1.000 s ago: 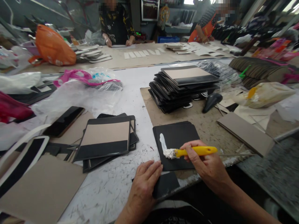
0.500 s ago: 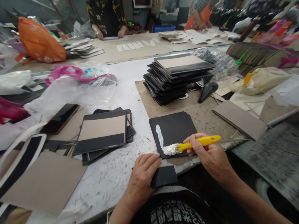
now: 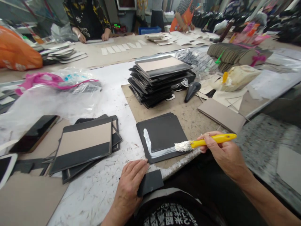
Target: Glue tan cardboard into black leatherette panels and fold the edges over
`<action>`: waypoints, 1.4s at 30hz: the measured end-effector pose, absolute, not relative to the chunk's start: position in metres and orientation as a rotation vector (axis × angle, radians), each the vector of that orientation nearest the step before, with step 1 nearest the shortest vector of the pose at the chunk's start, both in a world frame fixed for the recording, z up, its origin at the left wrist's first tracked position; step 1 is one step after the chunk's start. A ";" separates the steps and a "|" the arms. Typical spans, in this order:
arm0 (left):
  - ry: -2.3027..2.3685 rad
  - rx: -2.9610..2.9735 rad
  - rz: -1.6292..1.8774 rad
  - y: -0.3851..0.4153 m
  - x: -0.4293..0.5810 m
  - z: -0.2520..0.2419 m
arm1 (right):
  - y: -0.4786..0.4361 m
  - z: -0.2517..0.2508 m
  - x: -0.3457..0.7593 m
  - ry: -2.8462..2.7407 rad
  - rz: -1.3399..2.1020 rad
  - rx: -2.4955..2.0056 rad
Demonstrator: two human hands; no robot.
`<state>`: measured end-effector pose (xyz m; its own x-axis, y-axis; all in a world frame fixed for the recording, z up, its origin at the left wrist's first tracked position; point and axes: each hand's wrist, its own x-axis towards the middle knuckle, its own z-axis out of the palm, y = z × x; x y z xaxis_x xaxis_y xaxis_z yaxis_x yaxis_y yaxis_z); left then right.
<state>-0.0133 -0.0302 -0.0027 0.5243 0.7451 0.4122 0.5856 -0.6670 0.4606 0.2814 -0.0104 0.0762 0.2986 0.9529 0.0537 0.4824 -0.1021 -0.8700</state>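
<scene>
My right hand (image 3: 221, 152) is closed round the yellow handle of a brush (image 3: 211, 140). Thick white paste coats its bristles, which touch the top black panel (image 3: 164, 131) of a small pile near the table's front edge. An L-shaped streak of white paste (image 3: 162, 152) runs down that panel's left side and along its near edge. At the near left corner, the fingertips of my left hand (image 3: 133, 179) meet the panel, fingers together. A small black piece (image 3: 151, 182) is held under that hand, jutting out beside it; the thumb is hidden.
Behind the panel rises a tall stack of black-and-beige panels (image 3: 162, 72); a smaller stack (image 3: 84, 138) lies left, near a phone (image 3: 34, 133). A black pointed tool (image 3: 192, 91) and a beige board (image 3: 221, 114) lie right. Two people work across the table.
The brush has swept right along the panel's near edge, leaving a white streak. My left hand keeps its place at the corner. The view has turned slightly right.
</scene>
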 end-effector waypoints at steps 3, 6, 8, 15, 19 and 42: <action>1.125 2.497 0.832 -0.031 -0.013 -0.002 | -0.012 0.075 0.295 -1.278 0.681 -1.731; 1.129 2.499 0.827 -0.032 -0.013 -0.001 | -0.009 0.076 0.305 -1.254 0.648 -1.729; 1.137 2.502 0.833 -0.032 -0.014 -0.002 | -0.003 0.080 0.308 -1.261 0.599 -1.734; 1.133 2.567 0.780 -0.032 -0.018 -0.012 | 0.040 0.085 0.301 -1.283 0.518 -1.624; 1.166 2.608 0.743 -0.031 -0.020 -0.018 | 0.064 0.075 0.299 -1.323 0.569 -1.575; 1.138 2.622 0.732 -0.029 -0.018 -0.009 | 0.002 0.086 0.318 -1.489 0.741 -1.672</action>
<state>-0.0176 -0.0287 -0.0089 0.5833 0.7262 0.3639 0.6320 -0.6872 0.3583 0.3180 0.0016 0.0863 0.1500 0.9866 0.0648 0.5434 -0.0275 -0.8390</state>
